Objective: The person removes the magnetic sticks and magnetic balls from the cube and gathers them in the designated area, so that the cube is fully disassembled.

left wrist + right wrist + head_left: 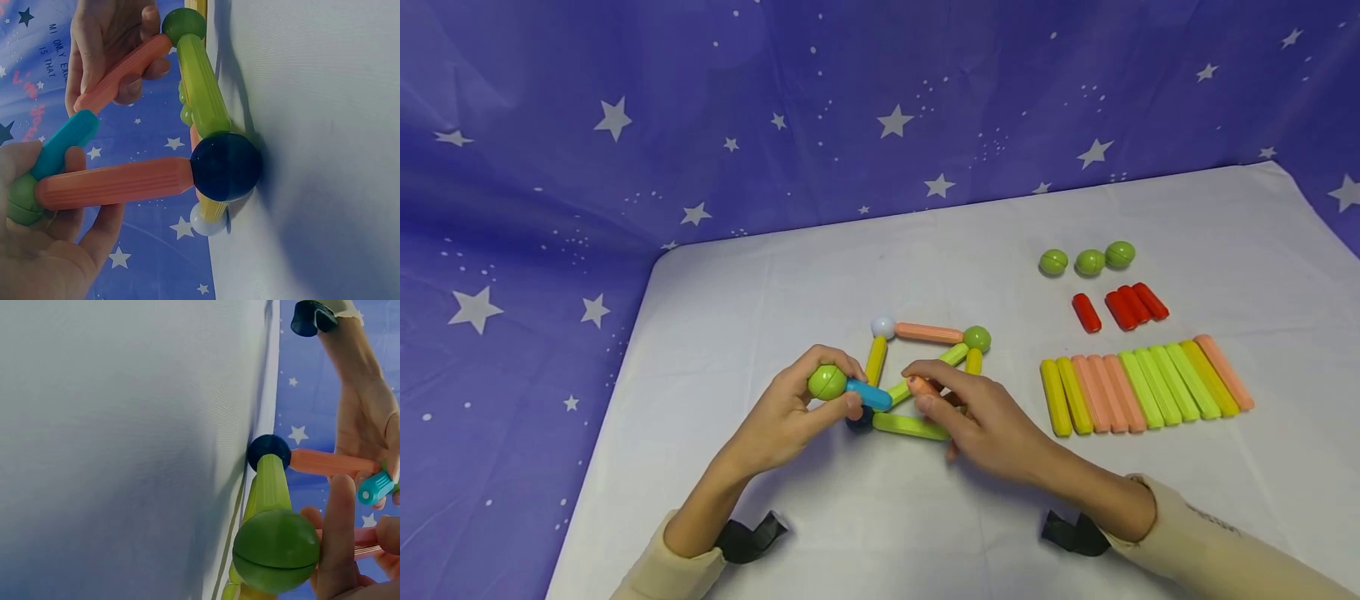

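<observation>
My left hand [801, 408] pinches a blue magnetic stick [868, 395] close to its green ball [827, 382]. In the left wrist view, an orange stick [115, 182] joins that ball to the dark blue ball [226, 167] on the table. My right hand [981, 417] grips another orange stick [922, 386], tilted up from a green corner ball [184, 25]; its upper end is beside or touching the blue stick's free end. The base frame lies flat, with a white ball [883, 327], a far green ball [977, 338], a lime diagonal and yellow, orange and lime sides.
On the right lies a row of yellow, orange and lime sticks [1142, 387]. Behind it are several short red sticks [1086, 312] and three green balls [1090, 262]. A starry purple cloth [850, 125] hangs behind the white table [760, 292]. Black straps [752, 537] hang near both wrists.
</observation>
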### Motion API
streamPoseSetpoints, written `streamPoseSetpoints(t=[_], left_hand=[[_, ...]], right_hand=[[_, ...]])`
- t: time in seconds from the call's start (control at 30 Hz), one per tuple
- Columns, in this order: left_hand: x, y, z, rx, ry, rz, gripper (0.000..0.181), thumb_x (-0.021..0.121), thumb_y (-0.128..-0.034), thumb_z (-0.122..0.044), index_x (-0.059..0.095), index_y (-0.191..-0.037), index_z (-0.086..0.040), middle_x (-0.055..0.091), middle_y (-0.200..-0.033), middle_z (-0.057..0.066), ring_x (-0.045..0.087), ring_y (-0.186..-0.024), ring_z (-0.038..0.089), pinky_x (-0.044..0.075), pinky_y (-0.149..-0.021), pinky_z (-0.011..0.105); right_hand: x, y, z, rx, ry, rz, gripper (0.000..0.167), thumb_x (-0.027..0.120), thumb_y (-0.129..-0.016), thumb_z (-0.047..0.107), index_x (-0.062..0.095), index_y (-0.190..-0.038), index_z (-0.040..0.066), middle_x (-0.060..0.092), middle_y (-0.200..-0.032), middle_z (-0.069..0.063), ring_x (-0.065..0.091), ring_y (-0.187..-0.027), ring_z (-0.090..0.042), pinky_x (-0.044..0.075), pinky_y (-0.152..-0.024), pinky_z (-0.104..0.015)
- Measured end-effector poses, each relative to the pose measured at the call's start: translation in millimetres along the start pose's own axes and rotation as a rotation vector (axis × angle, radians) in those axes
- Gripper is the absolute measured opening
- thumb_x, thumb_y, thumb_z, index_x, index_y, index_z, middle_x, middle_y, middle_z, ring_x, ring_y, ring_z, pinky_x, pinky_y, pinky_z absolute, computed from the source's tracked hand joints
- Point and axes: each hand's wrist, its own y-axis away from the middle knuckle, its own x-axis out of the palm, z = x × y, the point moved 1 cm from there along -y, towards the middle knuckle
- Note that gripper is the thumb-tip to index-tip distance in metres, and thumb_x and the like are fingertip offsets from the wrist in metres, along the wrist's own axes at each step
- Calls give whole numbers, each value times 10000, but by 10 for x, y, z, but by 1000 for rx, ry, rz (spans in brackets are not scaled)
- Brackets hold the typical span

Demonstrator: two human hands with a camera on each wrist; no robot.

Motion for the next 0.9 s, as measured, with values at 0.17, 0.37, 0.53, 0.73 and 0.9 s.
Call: streamPoseSetpoints(t=[0.17, 0.37, 0.53, 0.73, 0.9], left_hand=[[1, -3, 1, -1, -4, 11, 192, 603, -960, 16, 529, -1115, -69, 602, -1096, 84, 641, -806, 337, 558, -757, 336], [2, 0, -13, -5, 0, 25, 188, 599, -959, 25, 521, -1111, -53, 610, -1040, 117, 639, -789, 337, 559, -742, 340], [9, 5, -34, -25, -26, 39, 186, 607, -961, 0, 524, -1115, -62, 622, -916, 165, 623, -767, 340, 550, -716, 324], [3, 21, -29, -21, -28, 26, 190, 603, -960, 8, 525, -1117, -66, 620, -963, 113, 643, -767, 340, 561, -719, 339], [-10, 32, -25, -17, -23, 11, 201, 605, -957, 17, 525, -1123, -63, 612, -1007, 87, 660, -772, 332, 570, -730, 352]], right_hand=[[4, -20, -24, 6, -14, 15, 282, 512, -1044, 274, 573, -1296, 165, 592, -854, -113, 618, -655, -262, 553, -498, -337], [-6, -48, -110, -27, -30, 36, 279, 522, -1041, 227, 571, -1295, 125, 547, -822, -138, 592, -682, -294, 564, -543, -345], [-5, -88, -158, -77, 5, 26, 298, 519, -1043, 213, 567, -1319, 113, 539, -823, -97, 600, -610, -258, 558, -590, -344], [-33, -63, -116, -105, 31, 0, 318, 512, -1046, 209, 566, -1343, 108, 560, -822, -80, 597, -577, -207, 547, -546, -306], [-145, 40, -52, -91, -5, -28, 344, 549, -1029, 191, 553, -1370, 145, 627, -1022, -122, 649, -787, -243, 533, -453, -314]])
